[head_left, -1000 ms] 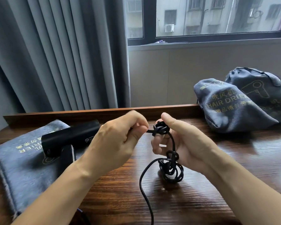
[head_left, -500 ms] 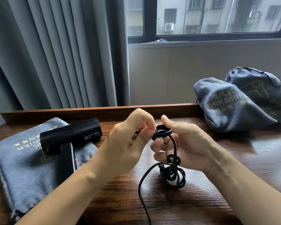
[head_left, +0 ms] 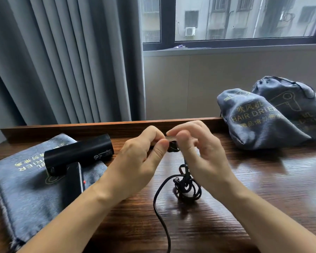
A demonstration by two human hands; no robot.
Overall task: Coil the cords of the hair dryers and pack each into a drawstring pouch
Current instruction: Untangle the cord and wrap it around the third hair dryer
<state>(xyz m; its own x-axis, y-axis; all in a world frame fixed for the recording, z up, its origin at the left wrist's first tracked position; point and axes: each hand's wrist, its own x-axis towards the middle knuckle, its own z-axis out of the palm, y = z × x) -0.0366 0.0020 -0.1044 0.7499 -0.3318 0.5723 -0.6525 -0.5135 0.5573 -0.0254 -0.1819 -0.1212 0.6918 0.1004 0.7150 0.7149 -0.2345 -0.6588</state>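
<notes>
A black hair dryer (head_left: 77,154) lies on a flat grey drawstring pouch (head_left: 26,179) at the left of the wooden table (head_left: 263,189). Its black cord (head_left: 187,189) sits in a loose tangle on the table's middle, with one strand rising to my hands and another running off the front edge. My left hand (head_left: 140,157) pinches the top loop of the cord between thumb and forefinger. My right hand (head_left: 202,157) is blurred right beside it. Its fingers curl around the cord where the strand hangs down.
Two filled grey pouches, one in front (head_left: 254,121) and one behind it (head_left: 299,99), lean at the table's far right. A raised wooden lip runs along the table's back edge. Grey curtains hang behind on the left, with a window above.
Both hands have lifted the cord's top loop slightly. My right hand has shifted its fingers around the loop and now shows motion blur. The tangle on the table stays put.
</notes>
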